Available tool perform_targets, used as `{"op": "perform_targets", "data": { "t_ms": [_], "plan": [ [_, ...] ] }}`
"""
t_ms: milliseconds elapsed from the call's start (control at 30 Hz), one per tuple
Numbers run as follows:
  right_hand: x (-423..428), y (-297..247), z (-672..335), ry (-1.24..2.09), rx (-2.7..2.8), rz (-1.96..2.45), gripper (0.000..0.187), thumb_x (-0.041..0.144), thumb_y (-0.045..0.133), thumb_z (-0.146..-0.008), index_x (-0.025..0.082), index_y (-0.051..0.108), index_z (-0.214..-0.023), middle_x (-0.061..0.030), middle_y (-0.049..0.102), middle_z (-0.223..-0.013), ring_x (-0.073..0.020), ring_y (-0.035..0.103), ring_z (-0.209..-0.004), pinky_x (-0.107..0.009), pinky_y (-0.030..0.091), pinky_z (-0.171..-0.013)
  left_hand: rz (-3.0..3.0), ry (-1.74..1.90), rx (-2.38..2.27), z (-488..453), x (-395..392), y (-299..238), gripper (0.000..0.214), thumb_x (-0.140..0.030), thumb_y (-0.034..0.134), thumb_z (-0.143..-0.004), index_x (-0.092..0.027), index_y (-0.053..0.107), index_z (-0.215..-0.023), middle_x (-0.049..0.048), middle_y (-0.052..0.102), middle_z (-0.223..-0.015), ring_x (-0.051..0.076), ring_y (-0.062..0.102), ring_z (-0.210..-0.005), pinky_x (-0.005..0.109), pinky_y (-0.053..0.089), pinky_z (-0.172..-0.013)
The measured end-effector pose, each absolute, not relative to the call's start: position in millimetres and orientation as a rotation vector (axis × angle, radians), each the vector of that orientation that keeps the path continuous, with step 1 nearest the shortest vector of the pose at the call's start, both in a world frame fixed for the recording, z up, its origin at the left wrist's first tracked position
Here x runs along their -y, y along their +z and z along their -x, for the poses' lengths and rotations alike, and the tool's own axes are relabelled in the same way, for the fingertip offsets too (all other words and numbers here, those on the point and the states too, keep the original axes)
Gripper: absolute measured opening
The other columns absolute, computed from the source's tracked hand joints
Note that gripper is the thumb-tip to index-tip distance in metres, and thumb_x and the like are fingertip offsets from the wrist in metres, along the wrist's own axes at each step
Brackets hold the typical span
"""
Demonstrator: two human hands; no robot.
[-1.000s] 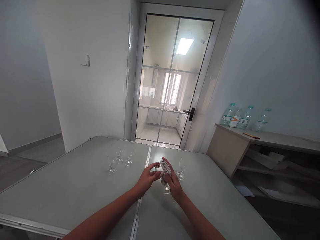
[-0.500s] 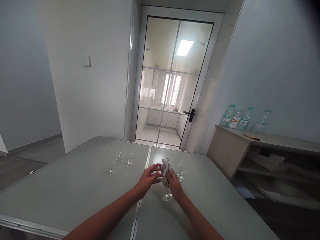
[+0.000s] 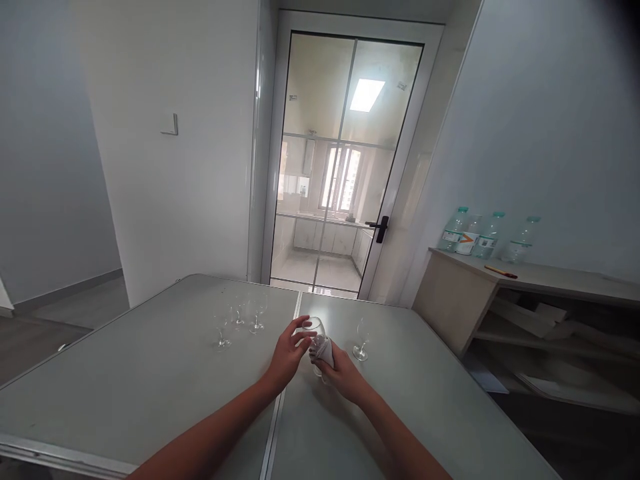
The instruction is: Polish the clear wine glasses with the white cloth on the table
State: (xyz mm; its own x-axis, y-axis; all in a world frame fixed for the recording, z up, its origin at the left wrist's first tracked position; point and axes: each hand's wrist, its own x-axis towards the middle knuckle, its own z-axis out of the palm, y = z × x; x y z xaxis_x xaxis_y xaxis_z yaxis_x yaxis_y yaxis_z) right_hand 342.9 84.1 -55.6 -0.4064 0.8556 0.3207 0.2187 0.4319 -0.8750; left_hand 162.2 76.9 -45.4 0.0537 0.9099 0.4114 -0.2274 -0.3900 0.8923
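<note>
A clear stemmed glass (image 3: 315, 326) is between my hands above the right half of the table, its round rim facing up and away. My left hand (image 3: 289, 348) curls its fingers around the left side of the bowl. In my right hand (image 3: 345, 375) a whitish cloth (image 3: 325, 351) is bunched and pressed to the glass from the right. The fingers and cloth hide much of the stem and foot. Just beyond my right hand another stemmed glass (image 3: 361, 348) stands upright on the table.
Several stemmed glasses (image 3: 257, 323) stand on the left half of the grey-green table (image 3: 165, 373), which a metal seam divides. At right, a wooden shelf unit (image 3: 453, 300) bears plastic bottles (image 3: 487, 240) and an orange-yellow pen-like item (image 3: 500, 272). A glass-paned door (image 3: 383, 230) is behind.
The cloth has gone from the upper bowl down to the lower part of the glass, baring the rim. Both hands have shifted slightly left, and the glass is tilted differently.
</note>
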Motion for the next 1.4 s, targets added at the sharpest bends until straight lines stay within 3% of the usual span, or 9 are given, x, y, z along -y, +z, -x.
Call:
{"op": "perform_targets", "data": {
  "t_ms": [167, 400, 600, 833, 1033, 1100, 1200, 1300, 1400],
  "plan": [
    [-87, -56, -340, 0.975, 1.795, 0.880, 0.036, 0.047, 0.060, -0.092, 0.020, 0.065, -0.116, -0.0045, 0.070, -0.099, -0.0222, 0.059, -0.087, -0.033, 0.046, -0.080, -1.389, 1.512, -0.639, -164, -73, -43, 0.055, -0.044, 0.071, -0.087, -0.025, 0.055, -0.137, 0.0133, 0.058, -0.134, 0.030, 0.062, -0.121, 0.043, 0.053, -0.101],
    [-86, -56, -343, 1.099, 1.757, 0.874, 0.032, 0.043, 0.067, -0.088, 0.018, 0.068, -0.107, -0.0038, 0.071, -0.093, -0.0207, 0.060, -0.081, -0.031, 0.046, -0.076, -1.425, 1.500, -0.537, -161, -68, -37, 0.052, -0.042, 0.070, -0.089, -0.025, 0.056, -0.136, 0.0140, 0.059, -0.134, 0.033, 0.061, -0.123, 0.047, 0.052, -0.102],
    [-82, -55, -341, 1.080, 1.745, 0.896, 0.028, 0.045, 0.070, -0.084, 0.017, 0.070, -0.085, -0.0042, 0.071, -0.077, -0.0197, 0.061, -0.069, -0.031, 0.047, -0.067, -1.437, 1.471, -0.553, -160, -69, -38, 0.054, -0.045, 0.067, -0.090, -0.027, 0.054, -0.139, 0.0135, 0.058, -0.136, 0.031, 0.059, -0.123, 0.046, 0.049, -0.102],
    [-64, -42, -344, 1.720, 1.648, 0.664, 0.036, 0.047, 0.074, -0.081, 0.014, 0.070, -0.094, -0.0103, 0.074, -0.084, -0.0242, 0.069, -0.079, -0.034, 0.050, -0.075, -1.441, 1.382, -0.471, -157, -67, -33, 0.052, -0.044, 0.069, -0.089, -0.023, 0.058, -0.135, 0.0167, 0.063, -0.131, 0.032, 0.061, -0.118, 0.045, 0.047, -0.100],
    [-64, -41, -350, 2.003, 1.546, 0.538, 0.046, 0.058, 0.077, -0.073, 0.016, 0.064, -0.087, -0.0051, 0.064, -0.069, -0.0233, 0.066, -0.070, -0.034, 0.048, -0.069, -1.317, 1.354, -0.331, -160, -68, -32, 0.058, -0.050, 0.071, -0.086, -0.021, 0.058, -0.134, 0.0181, 0.063, -0.129, 0.033, 0.060, -0.119, 0.045, 0.048, -0.096],
    [-67, -43, -349, 1.871, 1.632, 0.606, 0.042, 0.056, 0.074, -0.078, 0.016, 0.064, -0.088, -0.0060, 0.066, -0.073, -0.0229, 0.065, -0.072, -0.034, 0.048, -0.070, -1.328, 1.383, -0.413, -160, -69, -33, 0.053, -0.047, 0.071, -0.087, -0.022, 0.058, -0.132, 0.0171, 0.062, -0.131, 0.032, 0.060, -0.119, 0.044, 0.048, -0.097],
    [-75, -49, -345, 1.376, 1.823, 0.811, 0.026, 0.044, 0.065, -0.087, 0.018, 0.062, -0.088, -0.0054, 0.068, -0.077, -0.0205, 0.062, -0.071, -0.032, 0.046, -0.069, -1.384, 1.457, -0.574, -161, -72, -37, 0.046, -0.041, 0.072, -0.087, -0.024, 0.058, -0.128, 0.0150, 0.062, -0.132, 0.030, 0.059, -0.122, 0.042, 0.047, -0.100],
    [-84, -59, -341, 0.778, 1.952, 0.975, 0.011, 0.030, 0.059, -0.089, 0.020, 0.059, -0.084, -0.0038, 0.065, -0.078, -0.0192, 0.056, -0.070, -0.031, 0.041, -0.068, -1.446, 1.540, -0.679, -162, -75, -42, 0.045, -0.039, 0.074, -0.085, -0.024, 0.057, -0.124, 0.0133, 0.062, -0.129, 0.029, 0.058, -0.123, 0.041, 0.047, -0.100],
    [-89, -67, -339, 0.486, 1.984, 1.010, 0.005, 0.023, 0.055, -0.087, 0.020, 0.059, -0.086, -0.0061, 0.065, -0.086, -0.0209, 0.055, -0.076, -0.032, 0.039, -0.071, -1.464, 1.594, -0.723, -162, -76, -46, 0.050, -0.038, 0.077, -0.082, -0.024, 0.054, -0.125, 0.0119, 0.063, -0.124, 0.028, 0.060, -0.119, 0.040, 0.049, -0.097]
  ]
}}
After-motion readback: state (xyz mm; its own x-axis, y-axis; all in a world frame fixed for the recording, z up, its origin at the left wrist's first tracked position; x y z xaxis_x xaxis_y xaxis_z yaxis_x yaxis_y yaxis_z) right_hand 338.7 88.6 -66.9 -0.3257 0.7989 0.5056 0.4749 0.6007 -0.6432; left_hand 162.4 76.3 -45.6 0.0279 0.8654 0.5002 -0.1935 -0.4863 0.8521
